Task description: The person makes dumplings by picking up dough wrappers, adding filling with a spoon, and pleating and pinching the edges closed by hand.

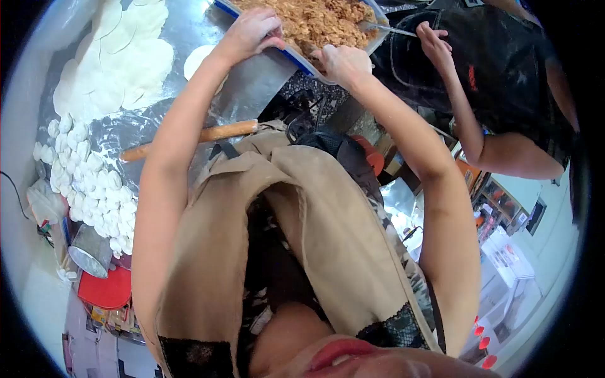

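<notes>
The heavy-looking tub [299, 60] is best held by its rim; left hand [251, 33] and right hand [348, 63] are placed there, fingers curled, clamping unclear.

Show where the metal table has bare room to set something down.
Bare metal shows between the filling container and rolling pin. A floury strip separates the flat dough rounds from the left forearm. The rounds and small white pieces crowd the left.

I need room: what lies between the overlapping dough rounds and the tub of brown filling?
In the head view, a pale dough disc on the metal surface, partly hidden by the left forearm.
</notes>
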Available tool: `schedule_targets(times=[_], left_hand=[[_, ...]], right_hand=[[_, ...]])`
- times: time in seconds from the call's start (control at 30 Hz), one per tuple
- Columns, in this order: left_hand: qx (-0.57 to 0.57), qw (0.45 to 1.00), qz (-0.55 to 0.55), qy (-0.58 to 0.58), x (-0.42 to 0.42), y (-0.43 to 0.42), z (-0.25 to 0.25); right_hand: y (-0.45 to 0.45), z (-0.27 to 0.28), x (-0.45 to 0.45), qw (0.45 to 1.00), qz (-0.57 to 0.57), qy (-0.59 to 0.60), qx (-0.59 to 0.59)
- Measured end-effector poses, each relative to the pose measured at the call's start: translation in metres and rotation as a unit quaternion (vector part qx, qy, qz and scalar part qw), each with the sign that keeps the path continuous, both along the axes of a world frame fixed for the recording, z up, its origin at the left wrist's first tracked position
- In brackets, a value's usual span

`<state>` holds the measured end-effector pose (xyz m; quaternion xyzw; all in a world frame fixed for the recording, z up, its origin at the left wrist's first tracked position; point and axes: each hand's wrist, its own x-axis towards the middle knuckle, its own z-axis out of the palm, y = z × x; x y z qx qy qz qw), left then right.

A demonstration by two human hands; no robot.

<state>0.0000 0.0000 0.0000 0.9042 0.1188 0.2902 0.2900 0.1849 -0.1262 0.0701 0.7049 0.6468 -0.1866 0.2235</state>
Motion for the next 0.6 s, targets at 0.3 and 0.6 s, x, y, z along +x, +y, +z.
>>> schedule_targets(times=[0.3,0.6], left_hand=[[0.012,0.999,0.036,-0.018,0.018,-0.006,0.005],[0.0,0.998,0.059,0.001,0.021,-0.009,0.001]], right_hand=[[-0.008,0.022,0.055,0.998,0.009,-0.018,0.062],[-0.007,0.005,0.046,0.999,-0.021,-0.012,0.048]])
